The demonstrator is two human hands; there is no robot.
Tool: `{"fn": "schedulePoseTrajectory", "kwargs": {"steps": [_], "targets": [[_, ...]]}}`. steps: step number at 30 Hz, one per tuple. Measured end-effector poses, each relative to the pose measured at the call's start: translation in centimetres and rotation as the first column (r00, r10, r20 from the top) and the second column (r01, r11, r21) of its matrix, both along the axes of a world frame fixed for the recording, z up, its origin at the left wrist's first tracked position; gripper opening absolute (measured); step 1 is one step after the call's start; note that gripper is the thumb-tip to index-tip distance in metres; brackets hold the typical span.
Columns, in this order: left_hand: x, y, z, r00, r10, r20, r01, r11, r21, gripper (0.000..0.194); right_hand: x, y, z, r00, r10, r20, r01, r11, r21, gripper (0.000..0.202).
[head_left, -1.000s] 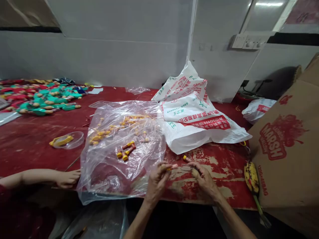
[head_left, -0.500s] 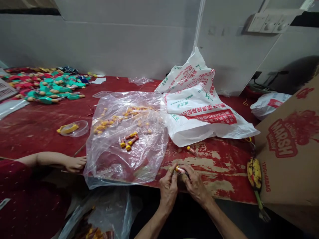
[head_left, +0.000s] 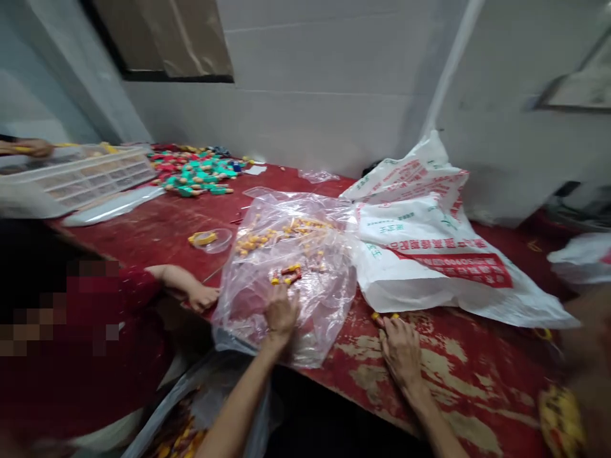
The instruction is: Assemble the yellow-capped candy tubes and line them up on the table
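Left hand rests fingers spread on the clear plastic bag, reaching red-and-yellow tubes; right hand, beside the bag, pinches yellow-capped pieces.

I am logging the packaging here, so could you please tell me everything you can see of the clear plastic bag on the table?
The clear bag is thin, crinkled, glossy film, lying flat and spread on the worn red table, its near edge drooping over the table's front. Small yellow and red pieces are scattered on or in it. The left hand rests on it; the white printed bag borders its right side.
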State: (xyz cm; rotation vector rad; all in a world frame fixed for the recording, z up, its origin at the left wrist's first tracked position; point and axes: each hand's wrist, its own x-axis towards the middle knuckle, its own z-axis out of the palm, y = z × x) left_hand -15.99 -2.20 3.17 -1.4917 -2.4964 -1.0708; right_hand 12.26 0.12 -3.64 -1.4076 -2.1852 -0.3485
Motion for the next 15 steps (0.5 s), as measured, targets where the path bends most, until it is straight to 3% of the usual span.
{"fn": "schedulePoseTrajectory", "kwargs": {"steps": [3,7,9,11,15], "targets": [[-3.5,2.4,-1.2,0.998,0.013,-0.056,-0.016,0.998,-0.059,0.036,0.6,0.8,0.7,0.998,-0.057,-0.04,0.057,0.998,0.0,0.026],[-5.7,4.0,-3.3,0.945,-0.002,-0.327,-0.065,0.979,-0.194,0.035,3.0,4.0,1.8,0.981,-0.192,-0.014,0.191,0.981,-0.04,0.026],[-5.7,3.6,-4.0,0.938,0.004,-0.347,-0.04,0.994,-0.098,0.035,4.3,6.7,2.5,0.967,-0.241,0.079,0.25,0.96,-0.126,0.027],[-4.8,2.7,-4.4,0.945,0.004,-0.328,0.027,0.996,0.089,0.037,5.1,9.9,3.1,0.954,-0.249,0.166,0.28,0.937,-0.208,0.029],[-0.7,0.5,-5.3,0.947,-0.21,-0.242,0.286,0.894,0.345,0.03,5.6,16.4,4.3,0.942,-0.252,0.221,0.306,0.914,-0.265,0.033]]}}
